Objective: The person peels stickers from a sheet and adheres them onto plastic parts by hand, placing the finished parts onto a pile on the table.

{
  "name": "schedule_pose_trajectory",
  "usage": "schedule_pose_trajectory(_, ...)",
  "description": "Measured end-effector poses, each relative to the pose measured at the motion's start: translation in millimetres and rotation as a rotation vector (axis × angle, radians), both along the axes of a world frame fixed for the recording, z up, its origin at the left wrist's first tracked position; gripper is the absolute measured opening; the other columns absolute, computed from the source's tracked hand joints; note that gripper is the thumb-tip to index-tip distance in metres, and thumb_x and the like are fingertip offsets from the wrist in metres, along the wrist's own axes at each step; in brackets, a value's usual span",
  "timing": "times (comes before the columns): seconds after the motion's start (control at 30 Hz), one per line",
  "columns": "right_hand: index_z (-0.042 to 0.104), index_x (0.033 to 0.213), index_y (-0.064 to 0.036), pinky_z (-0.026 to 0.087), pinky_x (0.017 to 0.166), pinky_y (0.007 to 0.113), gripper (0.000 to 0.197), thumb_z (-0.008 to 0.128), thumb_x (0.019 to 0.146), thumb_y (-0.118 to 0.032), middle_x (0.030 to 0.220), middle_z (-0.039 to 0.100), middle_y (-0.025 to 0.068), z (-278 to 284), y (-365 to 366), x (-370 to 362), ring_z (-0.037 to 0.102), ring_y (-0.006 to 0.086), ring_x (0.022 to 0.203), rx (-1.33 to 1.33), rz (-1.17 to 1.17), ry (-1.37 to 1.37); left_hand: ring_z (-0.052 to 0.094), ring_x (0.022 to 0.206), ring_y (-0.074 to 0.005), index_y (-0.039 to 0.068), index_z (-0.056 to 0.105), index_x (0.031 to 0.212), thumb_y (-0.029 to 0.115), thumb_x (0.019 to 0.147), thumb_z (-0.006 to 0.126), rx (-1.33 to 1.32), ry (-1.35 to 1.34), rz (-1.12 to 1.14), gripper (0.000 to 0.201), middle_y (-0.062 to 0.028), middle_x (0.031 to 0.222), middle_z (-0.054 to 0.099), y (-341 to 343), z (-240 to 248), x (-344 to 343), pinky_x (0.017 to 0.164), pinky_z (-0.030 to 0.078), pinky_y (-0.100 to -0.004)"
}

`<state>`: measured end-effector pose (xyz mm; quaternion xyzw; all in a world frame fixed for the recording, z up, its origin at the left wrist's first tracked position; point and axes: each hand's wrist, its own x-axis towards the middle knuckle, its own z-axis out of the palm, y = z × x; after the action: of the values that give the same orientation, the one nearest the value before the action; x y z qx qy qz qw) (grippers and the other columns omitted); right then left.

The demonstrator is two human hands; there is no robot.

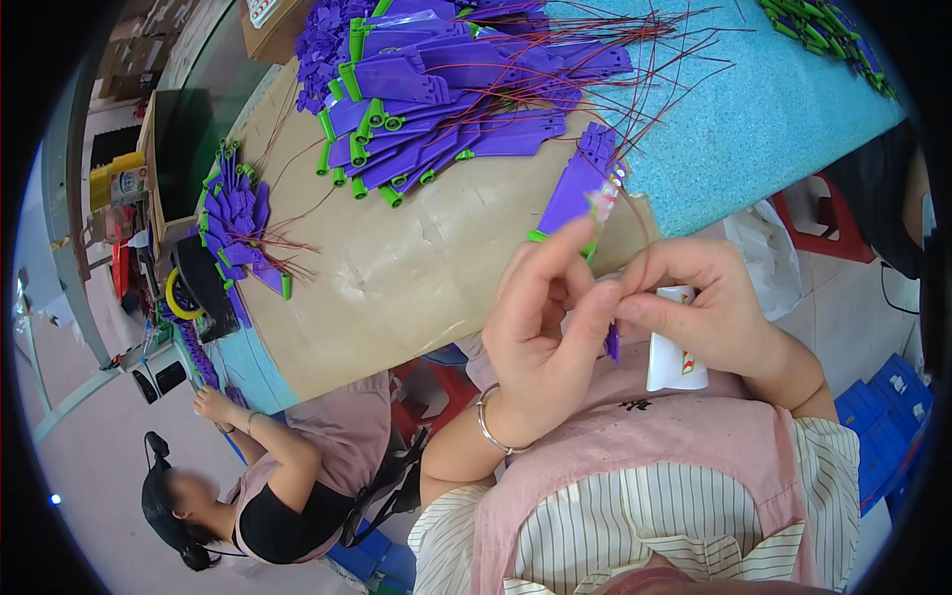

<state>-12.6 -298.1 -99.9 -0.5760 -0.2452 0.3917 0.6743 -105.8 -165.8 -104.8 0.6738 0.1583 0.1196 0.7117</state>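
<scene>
My left hand [545, 342] and my right hand [706, 302] meet at the fingertips, just off the table's near edge. Both are closed in a pinch on a thin reddish wire [647, 233], which loops up from there. A white roll or folded sheet [674, 347] with small coloured prints sits in my right hand, below the thumb. Under my left thumb shows a small purple bit [612, 343], mostly hidden. Just beyond my left fingers, a flat purple plastic piece [573, 193] with a green end lies on the table, a blurred printed strip [603, 203] beside it.
A large pile of purple pieces [416, 84] with green ends and red wires covers the far side of the brown-sheeted table [397, 268]. A smaller pile [236, 213] lies left. A co-worker [288, 476] sits at the left. Blue bins [888, 416] stand at right.
</scene>
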Motion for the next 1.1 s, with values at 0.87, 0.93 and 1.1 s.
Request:
schedule_pose_trajectory(0.87, 0.052, 0.108, 0.0017, 0.039, 0.056, 0.018, 0.032, 0.049, 0.089, -0.024, 0.083, 0.056, 0.0025, -13, -6, -1, 0.049, 0.0045, 0.068, 0.139, -0.051, -0.002, 0.054, 0.069, -0.0143, -0.004, 0.032, 0.124, -0.006, 0.075, 0.059, 0.238, -0.183, -0.006, 0.056, -0.0088, 0.078, 0.055, 5, 5, 0, 0.062, 0.044, -0.0235)
schedule_pose_trajectory(0.93, 0.057, 0.097, 0.0016, 0.041, 0.056, 0.018, 0.025, 0.047, 0.09, -0.021, 0.079, 0.057, 0.0028, -4, -7, -2, 0.051, 0.0054, 0.066, 0.055, -0.077, 0.167, 0.048, 0.067, -0.0119, -0.003, 0.047, 0.117, -0.001, 0.074, 0.061, 0.377, -0.138, -0.001, 0.045, -0.0065, 0.079, 0.052, 6, 2, -3, 0.057, 0.04, -0.0217)
schedule_pose_trajectory(1.1, 0.057, 0.083, -0.0001, 0.041, 0.049, 0.018, 0.024, 0.047, 0.09, -0.021, 0.068, 0.058, 0.0032, 2, -5, 5, 0.053, 0.0059, 0.057, -0.006, -0.107, 0.342, 0.041, 0.069, -0.0094, -0.001, 0.051, 0.102, 0.009, 0.081, 0.056, 0.114, -0.117, 0.082, 0.024, -0.0041, 0.085, 0.044, 16, 1, -2, 0.063, 0.035, -0.0212)
